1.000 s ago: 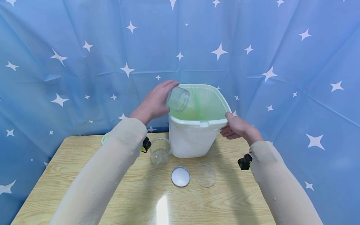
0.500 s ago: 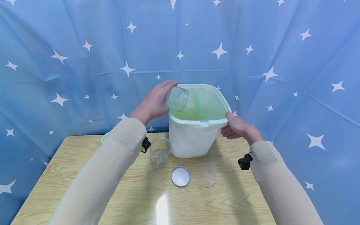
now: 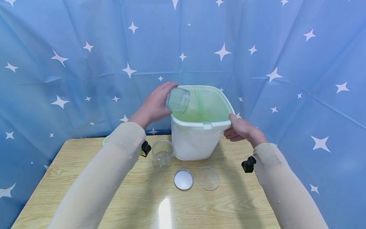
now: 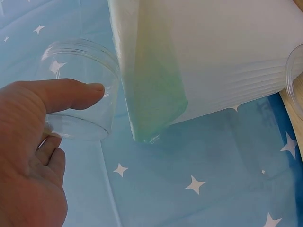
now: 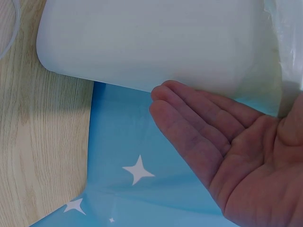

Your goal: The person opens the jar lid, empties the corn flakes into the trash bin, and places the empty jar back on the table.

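In the head view my left hand (image 3: 155, 103) grips a clear plastic jar (image 3: 178, 100) at the left rim of a white trash can (image 3: 197, 143). The jar lies tipped, its mouth turned right toward the can's opening; I see no contents in it. A translucent green trash bag (image 3: 213, 101) lines the can and folds over its rim. My right hand (image 3: 243, 128) holds the can's right rim, thumb at the edge and fingers extended below along the outer wall. In the right wrist view, these fingers (image 5: 189, 127) lie close against the white wall (image 5: 156, 42).
A second clear jar (image 3: 163, 154) stands left of the can. In front lie a white round lid with a grey edge (image 3: 183, 179) and a clear disc (image 3: 208, 178). A green-rimmed thing (image 3: 105, 140) shows partly behind my left sleeve. A blue star-patterned curtain (image 3: 183, 38) hangs behind the table.
My left hand has shifted slightly left with the tipped jar. The right hand and the trash can stay in place.
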`<control>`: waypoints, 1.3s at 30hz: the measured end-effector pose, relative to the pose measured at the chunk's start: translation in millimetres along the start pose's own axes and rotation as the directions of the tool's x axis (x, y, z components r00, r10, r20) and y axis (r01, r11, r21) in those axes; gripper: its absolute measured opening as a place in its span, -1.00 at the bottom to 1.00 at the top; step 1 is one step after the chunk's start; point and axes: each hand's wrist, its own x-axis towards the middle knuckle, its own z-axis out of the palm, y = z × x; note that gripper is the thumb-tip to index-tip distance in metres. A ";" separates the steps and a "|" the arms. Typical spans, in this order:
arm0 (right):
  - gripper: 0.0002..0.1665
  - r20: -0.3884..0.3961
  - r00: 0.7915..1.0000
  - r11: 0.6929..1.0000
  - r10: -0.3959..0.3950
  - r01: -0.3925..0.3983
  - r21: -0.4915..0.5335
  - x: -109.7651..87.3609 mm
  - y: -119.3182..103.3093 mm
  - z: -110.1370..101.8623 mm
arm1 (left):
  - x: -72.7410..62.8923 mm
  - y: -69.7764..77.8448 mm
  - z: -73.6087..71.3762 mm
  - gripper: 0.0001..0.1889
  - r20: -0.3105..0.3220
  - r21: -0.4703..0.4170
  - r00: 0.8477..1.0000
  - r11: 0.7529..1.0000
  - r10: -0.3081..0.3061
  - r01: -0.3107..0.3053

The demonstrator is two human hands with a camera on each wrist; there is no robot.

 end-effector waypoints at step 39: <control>-0.05 -0.005 1.000 1.000 -0.017 0.017 0.000 -1.4 -0.7 1.5 | -63.8 -60.1 3.0 -0.05 -0.046 -0.425 0.984 0.895 -0.172 0.136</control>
